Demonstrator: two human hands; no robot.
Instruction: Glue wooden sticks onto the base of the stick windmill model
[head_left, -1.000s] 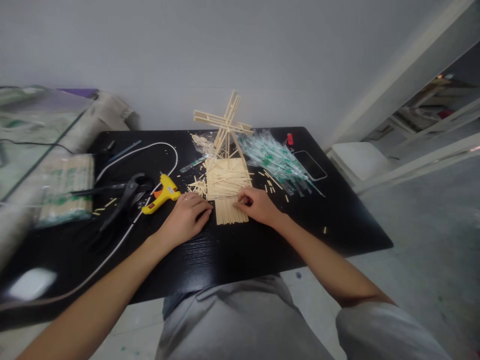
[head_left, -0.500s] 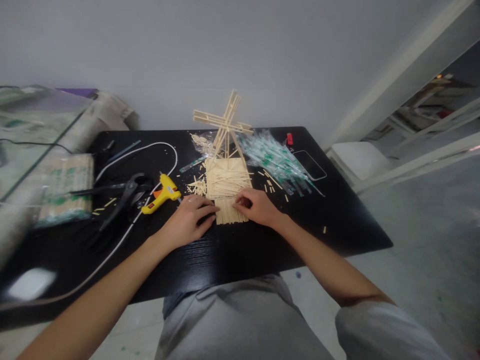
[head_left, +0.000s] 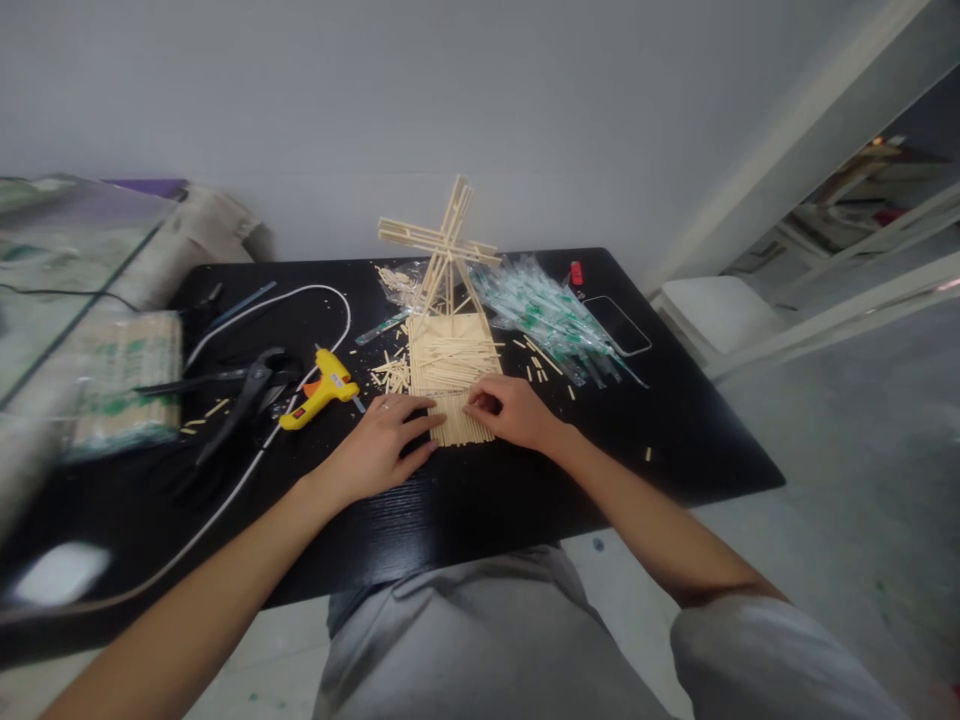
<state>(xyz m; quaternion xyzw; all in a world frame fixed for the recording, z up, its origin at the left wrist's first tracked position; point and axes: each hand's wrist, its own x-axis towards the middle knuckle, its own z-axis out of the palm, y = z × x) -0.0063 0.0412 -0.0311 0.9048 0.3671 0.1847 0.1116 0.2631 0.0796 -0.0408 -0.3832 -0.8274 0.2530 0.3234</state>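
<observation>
A row of thin wooden sticks [head_left: 459, 425] lies side by side at the near edge of a flat stick-built base [head_left: 431, 345]. At the row's left side rests my left hand [head_left: 382, 440], its fingers spread and the tips touching the sticks. My right hand [head_left: 517, 412] is over the right part of the row, thumb and forefinger pinched together; whatever is between them is too small to make out. Loose sticks [head_left: 457, 362] are heaped on the base. Behind them rises a windmill-like stick frame [head_left: 448, 245] with crossed blades.
Left of my hands lie a yellow glue gun [head_left: 324, 388], its white cable [head_left: 251, 475], black pliers [head_left: 251, 395] and a bagged stick bundle [head_left: 127, 375]. Toward the right are green-white plastic wrappers [head_left: 540, 310], a phone [head_left: 616, 326], a red object [head_left: 576, 273] and cut stick bits [head_left: 536, 368].
My left hand has shifted slightly right, its fingers reaching a bit further over the stick row. My right hand keeps its pinch in nearly the same place. The view has moved slightly.
</observation>
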